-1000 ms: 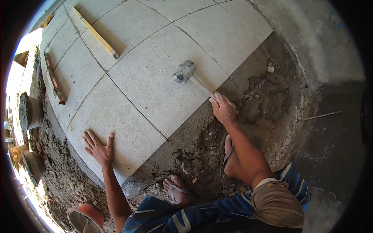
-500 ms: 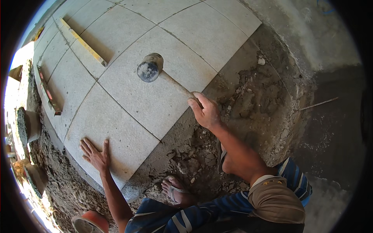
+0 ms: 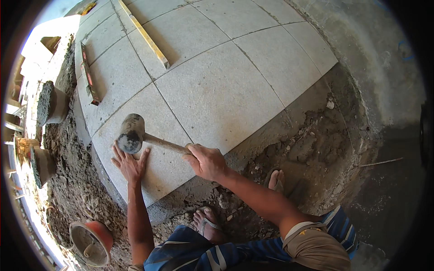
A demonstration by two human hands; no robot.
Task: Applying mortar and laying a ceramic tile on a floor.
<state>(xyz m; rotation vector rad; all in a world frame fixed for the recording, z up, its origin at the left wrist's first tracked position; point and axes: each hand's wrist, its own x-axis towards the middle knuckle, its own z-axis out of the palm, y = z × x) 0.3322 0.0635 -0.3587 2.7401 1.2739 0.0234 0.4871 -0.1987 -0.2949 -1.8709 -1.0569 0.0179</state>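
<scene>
"Currently, what is the state of completion?"

"Pale tiles [image 3: 226, 95] lie in a grid across the upper area, edge to edge with narrow dark joints; that portion can be judged laid. The rough bed [image 3: 303, 149] along their right-hand edge bears no tile, so that strip appears outstanding. Whether the corner tile [image 3: 165, 174] is firmly seated cannot be determined from this view."

"State the position of each hand."

"The hands are apart. The right hand [image 3: 208, 161] is closed around the handle end of the mallet [image 3: 134, 131]. The left hand [image 3: 129, 168] lies flat, fingers spread, on the corner tile and grips nothing."

"Where is the mallet head?"

"Over the corner tile, overlapping the left hand's fingers in this view. Contact cannot be confirmed."

"Describe the parts."

"Mallet: thick cylindrical head, grey barrel, dark face smeared with pale residue; straight, light-toned handle. Corner tile: pale grey, finely speckled, its lower edge bordering the bed. A yellow straightedge [image 3: 145, 35] and a red-and-black level [image 3: 88, 76] rest on tiles beyond it."
</scene>
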